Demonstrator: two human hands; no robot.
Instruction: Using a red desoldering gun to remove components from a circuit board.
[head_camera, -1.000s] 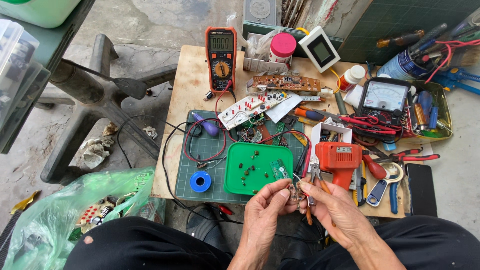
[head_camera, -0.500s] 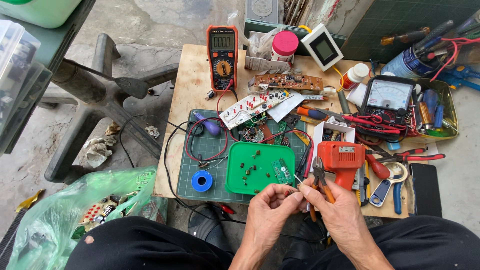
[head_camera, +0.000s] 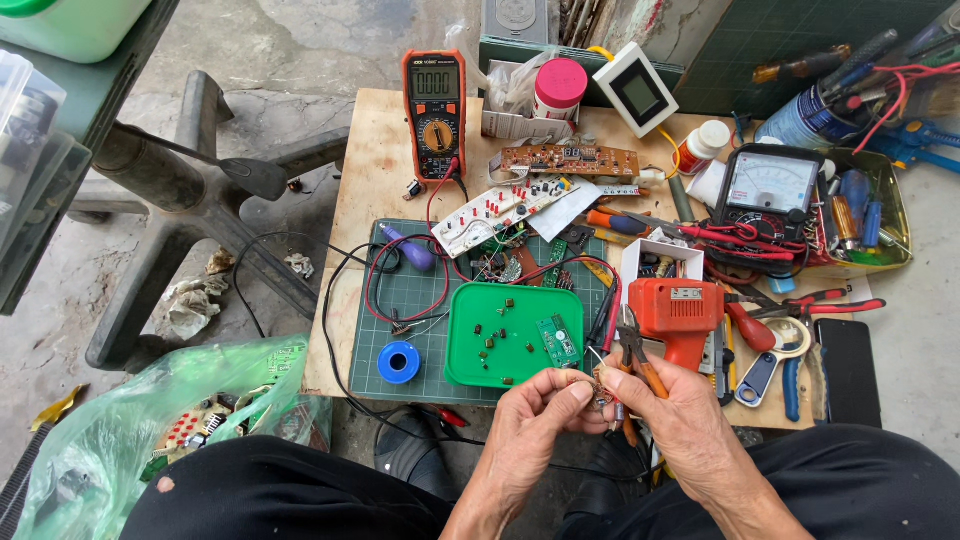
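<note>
A small electronic part, brownish with short leads, is sitting pinched between the two hands just in front of the near edge of the desk, over the lap. The left hand is closing thumb and forefinger tips on the part from the left; its other fingers are curling in under the palm. The right hand is gripping orange-handled pliers, whose jaws are pointing up toward the green tray; whether the pliers are biting on the part cannot be told, since the fingers are covering the contact. So each grip is nearly shut: left on the part, right around the plier handles.

Compared with half a second ago, the hands are sitting slightly lower and closer together, and the pliers are standing more upright; everything on the desk is lying as before.

Just beyond the hands the green tray is holding loose small components and a small green circuit board. It is resting on a dark green cutting mat, with a blue solder spool just left of it. An orange soldering gun is lying right of the tray. Farther back an orange multimeter is standing near the desk's far left; an analogue meter is sitting at right. A green plastic bag is lying on the floor at left.
</note>
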